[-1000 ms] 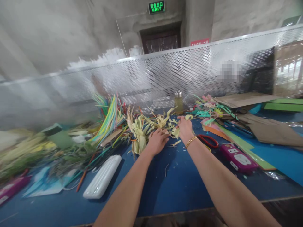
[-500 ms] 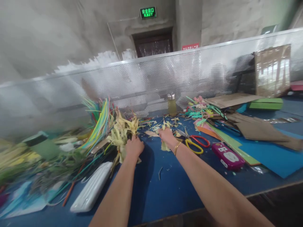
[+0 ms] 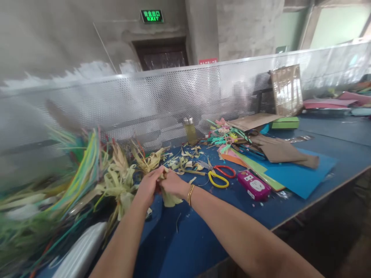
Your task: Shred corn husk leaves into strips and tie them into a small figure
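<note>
Both hands meet over the blue table. My right hand (image 3: 174, 184), with a gold bracelet at its wrist, is closed on a pale dry corn husk (image 3: 170, 199) whose wide end hangs below the fingers. Pressed against it, my left hand (image 3: 150, 186) pinches the same husk near its top; its fingertips are partly hidden. Just left of the hands lies a tied bundle of husk strips (image 3: 121, 185). Another husk bunch (image 3: 150, 161) lies behind them. Scissors with one red and one yellow handle (image 3: 218, 180) rest to the right.
Husk scraps (image 3: 188, 160) litter the table behind the hands. A purple packet (image 3: 254, 185), blue paper sheets (image 3: 301, 173) and brown paper (image 3: 281, 148) lie right. A capped bottle (image 3: 190, 133) stands by the perforated metal screen (image 3: 165, 96). A white package (image 3: 82, 253) is front left.
My hands were apart and have come together on the husk. The left hand has left the husk bunch; the right has moved left with the husk. The view has swung right.
</note>
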The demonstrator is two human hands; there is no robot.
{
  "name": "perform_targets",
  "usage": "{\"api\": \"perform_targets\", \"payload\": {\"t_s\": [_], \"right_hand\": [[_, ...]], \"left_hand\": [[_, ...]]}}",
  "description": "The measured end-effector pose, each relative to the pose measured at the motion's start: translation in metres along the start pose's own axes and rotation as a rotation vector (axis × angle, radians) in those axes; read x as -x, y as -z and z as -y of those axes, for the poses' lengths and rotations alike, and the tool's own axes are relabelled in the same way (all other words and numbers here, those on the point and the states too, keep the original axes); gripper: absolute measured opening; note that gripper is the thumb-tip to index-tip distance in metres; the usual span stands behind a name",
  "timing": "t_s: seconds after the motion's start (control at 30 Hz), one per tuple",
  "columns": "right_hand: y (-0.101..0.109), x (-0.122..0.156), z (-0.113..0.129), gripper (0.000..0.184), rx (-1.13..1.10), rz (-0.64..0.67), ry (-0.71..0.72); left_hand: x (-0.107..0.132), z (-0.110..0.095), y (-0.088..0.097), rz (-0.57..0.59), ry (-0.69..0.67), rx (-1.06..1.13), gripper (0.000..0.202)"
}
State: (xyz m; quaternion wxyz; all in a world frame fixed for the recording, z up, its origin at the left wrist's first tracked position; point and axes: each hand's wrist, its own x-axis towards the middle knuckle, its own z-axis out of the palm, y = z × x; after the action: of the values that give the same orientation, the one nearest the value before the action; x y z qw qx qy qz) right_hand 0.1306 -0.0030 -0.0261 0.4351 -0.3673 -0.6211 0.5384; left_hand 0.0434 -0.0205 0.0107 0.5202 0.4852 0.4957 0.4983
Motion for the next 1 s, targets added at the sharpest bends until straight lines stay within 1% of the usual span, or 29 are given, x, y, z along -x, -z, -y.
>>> {"api": "perform_targets", "payload": {"t_s": [0.1,0.2,0.27,0.33,0.43,0.5,0.63,0.77,0.87,1.0], "right_hand": [[0.001,0.006,0.012,0.006,-0.121,0.022,-0.055],[0.004,0.015,0.025,0.021,-0.101,0.055,-0.112],[0.006,0.019,0.031,0.027,-0.073,0.081,-0.146],[0.009,0.021,0.034,0.025,-0.057,0.106,-0.169],[0.016,0.02,0.033,0.02,-0.054,0.171,-0.204],[0.022,0.02,0.031,0.018,-0.062,0.232,-0.228],[0.035,0.024,0.032,0.013,-0.069,0.301,-0.272],[0.047,0.026,0.037,0.015,-0.032,0.342,-0.254],[0.055,0.024,0.04,0.016,0.025,0.289,-0.226],[0.062,0.02,0.039,0.02,0.167,0.225,-0.184]], "left_hand": [[-0.002,-0.001,0.003,-0.049,-0.024,0.149,0.029],[-0.008,0.001,0.009,-0.13,-0.069,0.267,0.029],[-0.012,0.003,0.012,-0.182,-0.101,0.333,0.027],[-0.015,0.003,0.014,-0.252,-0.134,0.419,0.023],[-0.018,0.001,0.019,-0.425,-0.185,0.535,0.019],[-0.021,-0.002,0.025,-0.494,-0.202,0.568,0.017],[-0.024,-0.005,0.04,-0.555,-0.276,0.552,0.014],[-0.026,-0.007,0.05,-0.594,-0.32,0.566,0.014],[-0.026,-0.009,0.052,-0.611,-0.326,0.602,0.015],[-0.026,-0.009,0.05,-0.629,-0.317,0.6,0.015]]}}
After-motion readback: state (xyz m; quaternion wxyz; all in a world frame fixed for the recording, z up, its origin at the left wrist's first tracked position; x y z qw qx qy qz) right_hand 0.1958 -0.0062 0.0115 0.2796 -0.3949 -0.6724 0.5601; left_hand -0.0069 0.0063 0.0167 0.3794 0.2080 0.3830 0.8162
